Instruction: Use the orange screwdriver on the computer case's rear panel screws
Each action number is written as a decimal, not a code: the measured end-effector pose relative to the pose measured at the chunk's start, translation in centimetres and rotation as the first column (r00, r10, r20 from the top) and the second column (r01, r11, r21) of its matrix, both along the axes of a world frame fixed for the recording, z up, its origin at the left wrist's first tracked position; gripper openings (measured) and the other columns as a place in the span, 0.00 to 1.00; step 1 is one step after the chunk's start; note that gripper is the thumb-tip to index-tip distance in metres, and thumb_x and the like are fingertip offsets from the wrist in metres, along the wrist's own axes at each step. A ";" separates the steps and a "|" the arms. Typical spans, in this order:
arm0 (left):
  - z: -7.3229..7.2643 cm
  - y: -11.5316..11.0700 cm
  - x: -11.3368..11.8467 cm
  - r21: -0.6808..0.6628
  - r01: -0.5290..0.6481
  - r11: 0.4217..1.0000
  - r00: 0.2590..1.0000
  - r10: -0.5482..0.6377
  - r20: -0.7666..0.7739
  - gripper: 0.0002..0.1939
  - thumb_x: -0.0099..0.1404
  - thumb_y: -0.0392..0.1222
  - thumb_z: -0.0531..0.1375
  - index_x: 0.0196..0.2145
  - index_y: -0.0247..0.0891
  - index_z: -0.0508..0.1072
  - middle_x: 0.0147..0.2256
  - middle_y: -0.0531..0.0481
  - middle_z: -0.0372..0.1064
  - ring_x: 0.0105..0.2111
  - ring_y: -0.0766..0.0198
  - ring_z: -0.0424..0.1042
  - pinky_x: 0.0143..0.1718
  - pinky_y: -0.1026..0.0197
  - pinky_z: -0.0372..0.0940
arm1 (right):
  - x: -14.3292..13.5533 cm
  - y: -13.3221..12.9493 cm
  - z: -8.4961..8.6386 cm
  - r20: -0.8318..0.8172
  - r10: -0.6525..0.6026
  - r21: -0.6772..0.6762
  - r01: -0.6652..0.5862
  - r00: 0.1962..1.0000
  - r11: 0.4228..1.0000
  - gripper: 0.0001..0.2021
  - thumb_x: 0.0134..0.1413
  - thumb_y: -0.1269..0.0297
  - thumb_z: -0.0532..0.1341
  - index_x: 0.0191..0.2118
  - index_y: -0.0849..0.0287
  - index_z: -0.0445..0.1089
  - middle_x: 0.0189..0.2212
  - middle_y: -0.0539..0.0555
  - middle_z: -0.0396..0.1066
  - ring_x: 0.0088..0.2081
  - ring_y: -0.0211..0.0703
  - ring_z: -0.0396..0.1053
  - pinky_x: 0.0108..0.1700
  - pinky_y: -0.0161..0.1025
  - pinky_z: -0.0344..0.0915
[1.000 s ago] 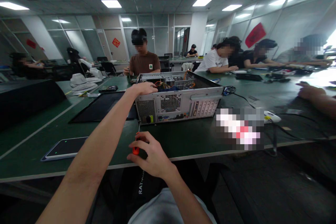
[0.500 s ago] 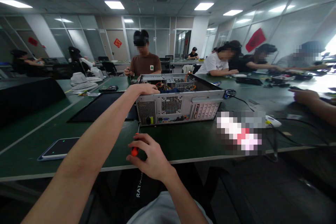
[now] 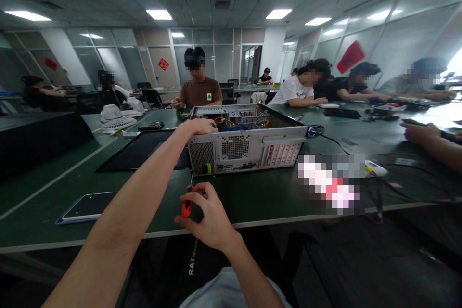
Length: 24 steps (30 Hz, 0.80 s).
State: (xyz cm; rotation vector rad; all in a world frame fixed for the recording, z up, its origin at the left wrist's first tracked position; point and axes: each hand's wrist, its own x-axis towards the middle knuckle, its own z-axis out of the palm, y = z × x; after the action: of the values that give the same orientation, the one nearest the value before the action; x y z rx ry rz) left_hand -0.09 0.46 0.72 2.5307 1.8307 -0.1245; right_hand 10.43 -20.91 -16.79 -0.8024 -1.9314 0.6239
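A silver desktop computer case [image 3: 252,151] lies on its side, its open top baring coloured cables and its rear panel towards me. My left hand [image 3: 202,126] reaches over that panel at the left, fingers curled down into the case; what they grip there is hidden. In front, my right hand [image 3: 209,216] has thumb and fingers around the orange-and-black handle of a screwdriver [image 3: 186,208]. Its thin shaft points away from me, up to the lower left corner of the rear panel. Whether the tip sits in a screw is too small to tell.
On the green table, a phone [image 3: 88,206] lies at the left and a dark flat panel [image 3: 140,151] beside the case. White fan-like parts [image 3: 117,120] stand behind. A power strip [image 3: 375,168] and cables lie right. Several people work around; one person's hand [image 3: 420,131] shows at right.
The view has tilted slightly, so the scene sits a little lower. The screwdriver handle shows a slightly different side between my right fingers. My left hand stays at the case.
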 end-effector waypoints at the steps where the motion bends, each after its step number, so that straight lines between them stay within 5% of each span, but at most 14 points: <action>1: 0.0 0.0 0.0 0.003 -0.004 1.000 1.000 0.004 0.002 0.33 0.67 0.61 0.48 0.64 0.48 0.67 0.65 0.47 0.65 0.61 0.50 0.68 0.60 0.52 0.63 | -0.1 0.0 0.0 -0.012 -0.021 -0.010 0.021 1.000 1.000 0.20 0.51 0.58 0.73 0.50 0.52 0.74 0.51 0.57 0.65 0.52 0.47 0.69 0.55 0.44 0.69; 8: -0.1 0.2 -0.1 0.006 0.017 1.000 1.000 -0.017 0.019 0.33 0.66 0.61 0.49 0.63 0.47 0.68 0.65 0.47 0.66 0.61 0.50 0.68 0.61 0.53 0.62 | -0.3 0.0 0.6 0.031 -0.093 0.002 0.093 0.995 0.996 0.17 0.47 0.63 0.73 0.42 0.55 0.69 0.39 0.52 0.72 0.42 0.46 0.68 0.48 0.43 0.67; 14: -0.1 0.0 0.0 0.010 0.009 1.000 1.000 -0.009 0.024 0.32 0.66 0.62 0.50 0.62 0.47 0.69 0.64 0.48 0.67 0.60 0.52 0.69 0.59 0.55 0.63 | -0.3 -0.2 1.1 0.202 -0.050 -0.138 0.079 0.978 0.987 0.18 0.53 0.61 0.70 0.49 0.55 0.71 0.33 0.49 0.72 0.36 0.44 0.70 0.41 0.39 0.64; 18: 0.2 -0.5 0.1 0.004 -0.032 0.999 0.999 0.032 0.022 0.32 0.66 0.62 0.50 0.62 0.49 0.69 0.65 0.47 0.66 0.61 0.49 0.68 0.59 0.52 0.64 | -0.1 -0.3 1.4 0.263 0.014 -0.083 0.008 0.965 0.997 0.10 0.63 0.59 0.65 0.48 0.54 0.75 0.36 0.51 0.75 0.39 0.44 0.71 0.45 0.40 0.64; 24: 0.3 -0.8 0.1 0.016 -0.058 0.998 0.998 0.057 0.026 0.34 0.65 0.67 0.50 0.63 0.52 0.68 0.65 0.48 0.65 0.61 0.47 0.67 0.59 0.49 0.63 | 0.3 -0.1 1.6 0.225 0.108 -0.076 -0.093 0.968 0.993 0.19 0.67 0.48 0.60 0.54 0.54 0.71 0.46 0.54 0.77 0.48 0.48 0.70 0.51 0.44 0.65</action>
State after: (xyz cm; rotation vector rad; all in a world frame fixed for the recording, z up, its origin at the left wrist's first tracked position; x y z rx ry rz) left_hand 0.02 -0.38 1.04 2.4757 1.9013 -0.0759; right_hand 10.68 -21.06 -15.18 -0.8514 -2.1822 0.6833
